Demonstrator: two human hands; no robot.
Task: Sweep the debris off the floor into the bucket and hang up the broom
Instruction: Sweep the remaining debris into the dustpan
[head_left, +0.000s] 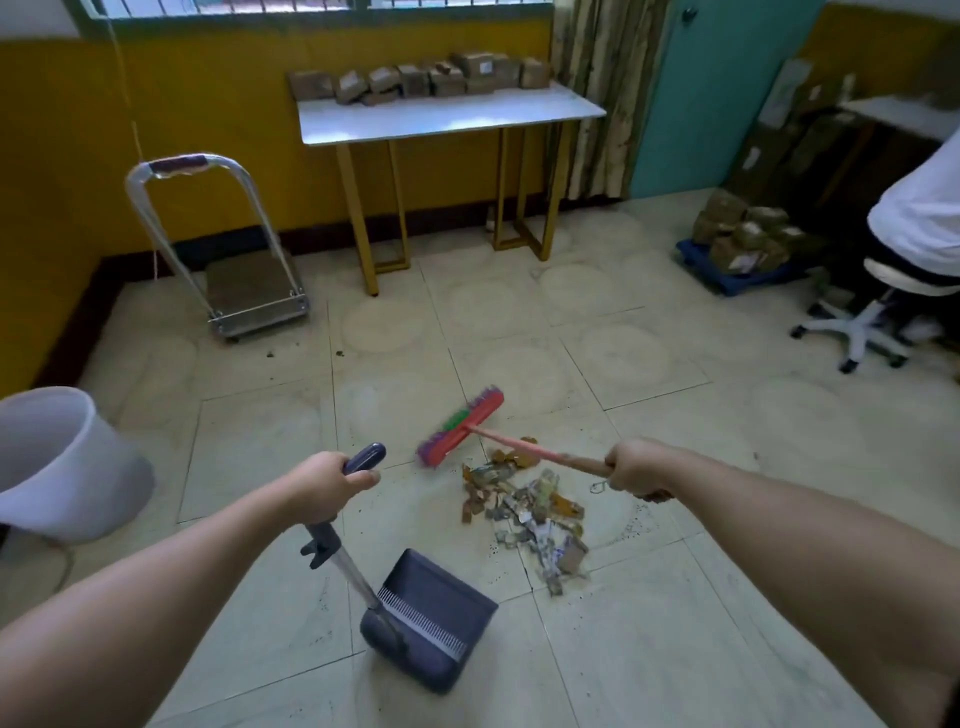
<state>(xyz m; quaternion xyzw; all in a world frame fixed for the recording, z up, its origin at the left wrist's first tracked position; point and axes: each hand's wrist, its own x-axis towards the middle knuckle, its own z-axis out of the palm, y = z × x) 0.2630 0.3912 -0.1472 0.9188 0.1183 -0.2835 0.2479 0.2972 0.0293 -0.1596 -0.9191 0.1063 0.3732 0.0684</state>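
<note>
A pile of torn paper and cardboard debris (530, 512) lies on the tiled floor in the middle. My right hand (636, 470) grips the pink handle of a broom (462, 428), whose red head with purple and green bristles hovers just beyond the pile, blurred. My left hand (327, 486) holds the top grip of a dark blue long-handled dustpan (428, 618), which rests on the floor to the near left of the debris, its mouth turned toward the pile. A white bucket (62, 467) stands at the left edge.
A folding hand trolley (244, 291) stands by the yellow wall at the back left. A white table (447, 117) with gold legs carries several parcels. At the right, a person sits on a white swivel stool (883, 306) beside stacked parcels (743, 236).
</note>
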